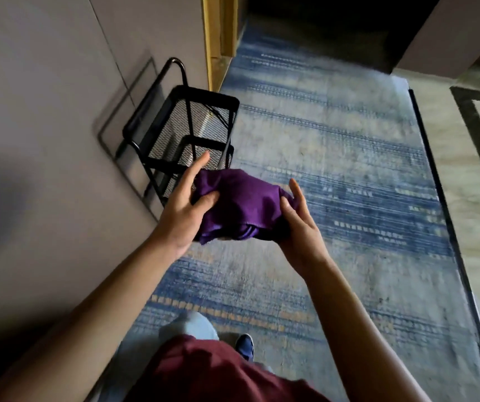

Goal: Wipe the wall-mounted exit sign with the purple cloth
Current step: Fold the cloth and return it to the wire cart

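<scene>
Item: maroon shirt hem [215, 372], nearest the lens; blue shoe [245, 346] below it. Left hand [185, 208]: thumb pressed into the bunched purple cloth [237, 203], forefinger straight, other fingers hidden beneath. Right hand [298, 219]: thumb pinching the cloth's far end, fingers extended. Cloth held between both at waist height; exit sign not in view. Recommended: fold to a flat pad before wiping, loose edges tucked. Surroundings: blue-striped carpet runner [349, 158], grey wall [44, 97], black mesh rack [183, 126] against it.
</scene>
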Action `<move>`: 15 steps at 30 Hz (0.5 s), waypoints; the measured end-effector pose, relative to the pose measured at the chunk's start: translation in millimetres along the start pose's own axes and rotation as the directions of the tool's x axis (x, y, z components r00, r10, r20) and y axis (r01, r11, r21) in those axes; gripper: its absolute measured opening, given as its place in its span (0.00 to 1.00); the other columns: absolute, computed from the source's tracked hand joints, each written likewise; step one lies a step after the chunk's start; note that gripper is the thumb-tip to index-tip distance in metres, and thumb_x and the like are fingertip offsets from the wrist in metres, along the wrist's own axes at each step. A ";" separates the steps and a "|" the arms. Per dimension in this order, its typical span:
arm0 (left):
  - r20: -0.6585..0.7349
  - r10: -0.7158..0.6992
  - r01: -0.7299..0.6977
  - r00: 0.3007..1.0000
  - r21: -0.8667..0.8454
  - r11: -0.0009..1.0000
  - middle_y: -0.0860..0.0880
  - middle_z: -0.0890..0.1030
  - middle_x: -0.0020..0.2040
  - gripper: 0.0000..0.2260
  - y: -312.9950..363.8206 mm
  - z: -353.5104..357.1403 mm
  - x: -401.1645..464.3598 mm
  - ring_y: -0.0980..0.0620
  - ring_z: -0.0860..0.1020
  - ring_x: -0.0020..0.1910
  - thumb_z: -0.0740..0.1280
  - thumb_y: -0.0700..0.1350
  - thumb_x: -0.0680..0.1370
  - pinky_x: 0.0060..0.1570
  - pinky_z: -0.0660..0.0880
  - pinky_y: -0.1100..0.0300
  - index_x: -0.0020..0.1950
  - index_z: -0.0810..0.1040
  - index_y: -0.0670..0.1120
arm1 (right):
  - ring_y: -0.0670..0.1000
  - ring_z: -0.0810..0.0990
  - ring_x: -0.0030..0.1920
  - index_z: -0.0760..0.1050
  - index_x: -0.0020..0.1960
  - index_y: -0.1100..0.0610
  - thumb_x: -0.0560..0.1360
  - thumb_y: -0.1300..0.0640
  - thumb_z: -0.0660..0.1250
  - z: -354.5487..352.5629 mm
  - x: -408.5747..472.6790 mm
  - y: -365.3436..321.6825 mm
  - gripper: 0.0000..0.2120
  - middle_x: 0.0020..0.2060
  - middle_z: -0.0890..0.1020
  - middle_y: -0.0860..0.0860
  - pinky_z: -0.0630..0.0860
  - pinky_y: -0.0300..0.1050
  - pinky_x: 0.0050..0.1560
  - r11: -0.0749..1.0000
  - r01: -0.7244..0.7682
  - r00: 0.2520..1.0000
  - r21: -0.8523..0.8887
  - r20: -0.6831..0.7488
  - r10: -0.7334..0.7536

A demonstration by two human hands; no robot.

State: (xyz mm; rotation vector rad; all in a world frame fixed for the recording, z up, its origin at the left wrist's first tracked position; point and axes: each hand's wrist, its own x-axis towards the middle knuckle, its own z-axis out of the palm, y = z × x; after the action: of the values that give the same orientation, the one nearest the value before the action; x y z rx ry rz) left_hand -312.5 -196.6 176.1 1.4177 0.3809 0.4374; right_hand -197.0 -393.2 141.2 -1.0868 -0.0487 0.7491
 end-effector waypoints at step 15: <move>-0.285 -0.156 0.135 0.946 -0.090 0.987 0.55 0.85 0.62 0.15 -38.0 -71.2 237.3 0.54 0.80 0.66 0.65 0.37 0.81 0.68 0.74 0.56 0.59 0.85 0.53 | 0.52 0.83 0.63 0.80 0.67 0.49 0.75 0.58 0.70 86.6 298.5 -44.5 0.21 0.61 0.85 0.52 0.80 0.45 0.64 0.876 0.000 0.984 -0.482 0.154 0.085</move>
State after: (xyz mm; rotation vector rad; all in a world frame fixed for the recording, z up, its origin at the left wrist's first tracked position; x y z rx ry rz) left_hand -141.3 -19.2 131.3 1.2489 0.6990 0.5356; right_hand 18.9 -165.8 125.5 -1.4982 -0.3767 0.8956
